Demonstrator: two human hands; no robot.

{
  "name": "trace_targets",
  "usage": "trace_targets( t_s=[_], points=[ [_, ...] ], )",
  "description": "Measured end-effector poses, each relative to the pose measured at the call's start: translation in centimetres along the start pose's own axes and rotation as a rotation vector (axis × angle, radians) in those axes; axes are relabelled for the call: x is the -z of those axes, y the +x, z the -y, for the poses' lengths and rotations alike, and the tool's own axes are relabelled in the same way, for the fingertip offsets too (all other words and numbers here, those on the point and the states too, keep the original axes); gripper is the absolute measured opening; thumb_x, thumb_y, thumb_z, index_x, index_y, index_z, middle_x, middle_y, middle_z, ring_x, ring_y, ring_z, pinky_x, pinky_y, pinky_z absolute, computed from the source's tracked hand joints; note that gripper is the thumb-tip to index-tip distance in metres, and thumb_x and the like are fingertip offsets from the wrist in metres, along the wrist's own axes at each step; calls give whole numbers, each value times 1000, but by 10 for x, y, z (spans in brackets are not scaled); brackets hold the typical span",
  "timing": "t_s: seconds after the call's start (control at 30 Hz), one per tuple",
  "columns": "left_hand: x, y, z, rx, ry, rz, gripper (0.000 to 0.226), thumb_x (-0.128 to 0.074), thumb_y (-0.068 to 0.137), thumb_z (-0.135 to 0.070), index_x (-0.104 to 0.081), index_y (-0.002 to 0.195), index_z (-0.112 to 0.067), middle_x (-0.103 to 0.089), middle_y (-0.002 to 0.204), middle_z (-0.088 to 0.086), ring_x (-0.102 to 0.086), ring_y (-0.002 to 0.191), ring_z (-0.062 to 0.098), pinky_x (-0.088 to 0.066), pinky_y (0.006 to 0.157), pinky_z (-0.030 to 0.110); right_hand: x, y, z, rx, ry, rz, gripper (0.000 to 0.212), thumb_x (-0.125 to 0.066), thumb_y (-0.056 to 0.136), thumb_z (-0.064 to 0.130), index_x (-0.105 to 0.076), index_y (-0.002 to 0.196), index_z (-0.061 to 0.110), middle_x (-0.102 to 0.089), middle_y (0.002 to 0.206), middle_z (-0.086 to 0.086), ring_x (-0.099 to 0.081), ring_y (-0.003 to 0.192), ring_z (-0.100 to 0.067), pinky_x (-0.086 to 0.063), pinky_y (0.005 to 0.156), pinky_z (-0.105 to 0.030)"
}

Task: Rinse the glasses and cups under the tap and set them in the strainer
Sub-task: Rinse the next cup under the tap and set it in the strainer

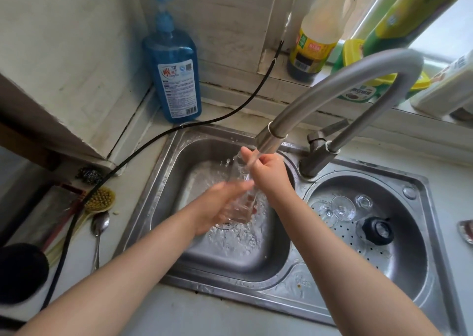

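— How far along can the rinsing be judged to be?

— Partway, it would seem. One tall clear drinking glass is held tilted over the square steel left basin, its mouth raised toward the spout of the curved grey metal tap, from which water is seen running. The left hand is wrapped round the lower body of the glass; the right hand is closed on its upper part near the rim, one finger pointing up beside the stream. Both hands are thus clamped on the same glass, close together.

— And what has been set aside already?

— In the round perforated steel strainer basin on the right, three small clear glasses are seen lying at the far side, close to one another, with a black round lid-like piece just beside them. These may be taken as rinsed and placed — though that is a judgement, not something shown.

— What is left?

— The glass in hand is not yet in the strainer, so it remains to be carried across to the right. No further unrinsed glasses or cups can be made out in the left basin, where only splashing water is visible. Whether more wait out of view cannot be told.

— Anything else nearby?

— A blue pump bottle of liquid soap stands on the counter at the far left of the sink, and a metal spoon and a yellow-bristled brush lie to the near left.
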State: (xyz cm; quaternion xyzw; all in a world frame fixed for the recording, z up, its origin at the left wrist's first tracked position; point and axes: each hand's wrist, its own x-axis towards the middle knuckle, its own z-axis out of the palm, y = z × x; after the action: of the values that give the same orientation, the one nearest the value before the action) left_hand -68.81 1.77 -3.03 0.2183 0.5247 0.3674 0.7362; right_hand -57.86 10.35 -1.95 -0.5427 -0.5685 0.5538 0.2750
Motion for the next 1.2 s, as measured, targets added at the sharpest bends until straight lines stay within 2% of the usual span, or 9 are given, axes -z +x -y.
trace_targets(
  t_s=[0.13, 0.2, 0.3, 0.47, 0.6, 0.7, 0.93, 1.1, 1.2],
  points=[
    [-16, -6, -1, -180, 856, -403, 68, -79, 68, -35, -40, 123, -21, -60, 110, -4, -62, 95, 17, -52, 75, 32, -6, 2, -7, 33, -339, -100, 50, -60, 91, 38, -44, 55, 7, -40, 40, 8, -36, 41, -7, -31, 46, -23],
    [-18, -3, 2, -219, 949, -505, 71, -79, 69, -37, -38, 124, -18, -59, 108, -3, -60, 98, 22, -48, 75, 32, -11, -2, -7, 110, -405, -121, 51, -57, 90, 46, -49, 59, 7, -52, 51, -1, -51, 53, -19, -40, 55, -33],
    [-13, 3, 2, -186, 644, -440, 63, -80, 69, -34, -44, 119, -21, -63, 97, -4, -63, 85, 17, -52, 76, 37, -11, -6, -9, 169, -374, -61, 38, -57, 92, 42, -60, 76, 8, -59, 70, -7, -57, 69, -21, -42, 62, -33],
    [1, -4, 2, -63, -114, 37, 63, -69, 71, -43, -58, 121, -7, -64, 96, 12, -64, 80, 20, -53, 70, 33, -3, -26, -10, 186, -63, 99, 28, -44, 101, 30, -54, 119, 12, -56, 113, -19, -57, 103, -21, -45, 84, -29],
    [-4, -3, 3, -45, -97, -76, 69, -36, 82, -74, -65, 118, -24, -71, 106, 5, -68, 97, 21, -54, 72, 33, -17, -43, -31, 190, -56, 114, 65, -37, 95, 58, -26, 148, 21, -35, 150, -9, -34, 140, -20, -32, 113, -44],
    [-13, 1, 4, -32, -100, -168, 73, -23, 85, -74, -69, 106, -22, -74, 92, -2, -71, 83, 11, -52, 58, 21, -32, -60, -34, 244, -195, 65, 70, -34, 96, 47, -10, 154, 15, -5, 162, -3, -1, 148, -8, -8, 121, -31],
    [-14, 7, -2, -12, -112, -177, 72, -24, 90, -71, -68, 113, -18, -74, 97, 10, -71, 88, 23, -54, 71, 32, -21, -7, -23, -163, -63, 38, 81, -24, 84, 73, -23, 149, 25, -36, 152, -3, -37, 137, -22, -29, 114, -46],
    [-4, 12, -11, 0, -142, -166, 72, -24, 90, -72, -70, 106, -20, -74, 81, 1, -71, 72, 14, -49, 54, 17, -42, -51, -28, 187, -114, 36, 80, -28, 90, 61, -16, 152, 12, -24, 157, -6, -23, 145, -15, -21, 119, -36],
    [-5, 12, -5, 25, -201, -134, 67, -23, 93, -66, -71, 98, -20, -73, 76, 4, -70, 62, 14, -51, 53, 20, -38, -35, -38, 53, -10, 32, 74, -32, 92, 59, -16, 152, 19, -29, 156, -3, -31, 142, -17, -27, 116, -41]
  ],
)
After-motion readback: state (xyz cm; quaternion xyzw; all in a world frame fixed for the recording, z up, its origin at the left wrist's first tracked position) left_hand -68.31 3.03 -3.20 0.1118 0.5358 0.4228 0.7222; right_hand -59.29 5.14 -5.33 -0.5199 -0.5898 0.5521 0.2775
